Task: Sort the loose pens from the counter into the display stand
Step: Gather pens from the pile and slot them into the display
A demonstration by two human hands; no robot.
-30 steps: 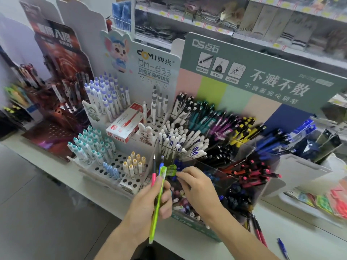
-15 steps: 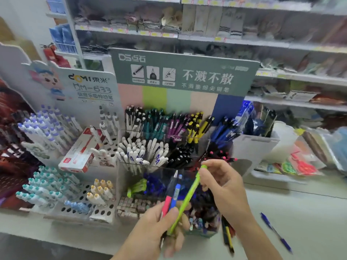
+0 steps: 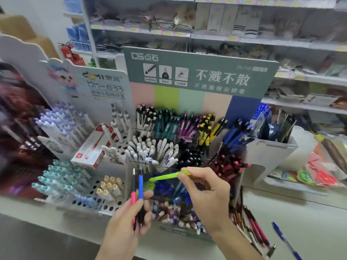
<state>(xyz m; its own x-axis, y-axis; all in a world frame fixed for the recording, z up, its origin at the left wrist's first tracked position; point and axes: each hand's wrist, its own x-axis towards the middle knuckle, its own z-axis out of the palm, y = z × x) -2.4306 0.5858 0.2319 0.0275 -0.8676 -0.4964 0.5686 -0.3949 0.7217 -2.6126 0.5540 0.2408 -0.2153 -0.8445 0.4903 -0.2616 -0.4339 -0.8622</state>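
My right hand [image 3: 205, 192] pinches a lime-green pen [image 3: 165, 175] by one end and holds it nearly level over the front compartments of the clear display stand [image 3: 221, 147]. My left hand [image 3: 127, 220] grips a pink pen [image 3: 133, 194] and a blue pen [image 3: 140, 186] upright, just left of the stand's front. A few green pens [image 3: 149, 186] sit in the front-left compartment. The stand's other compartments hold white, black, teal, purple, yellow, blue and red pens.
Loose red and dark pens [image 3: 253, 226] lie on the white counter [image 3: 304, 218] right of the stand, with a blue pen [image 3: 285, 241] further right. A white peg-hole rack [image 3: 90, 201] of capped pens stands left. A red-and-white box [image 3: 93, 147] leans behind it. Shelves fill the back.
My right hand has pulled the green pen out of my left hand and swung it flat over the stand. My left hand keeps the pink and blue pens. The camera shifted right.
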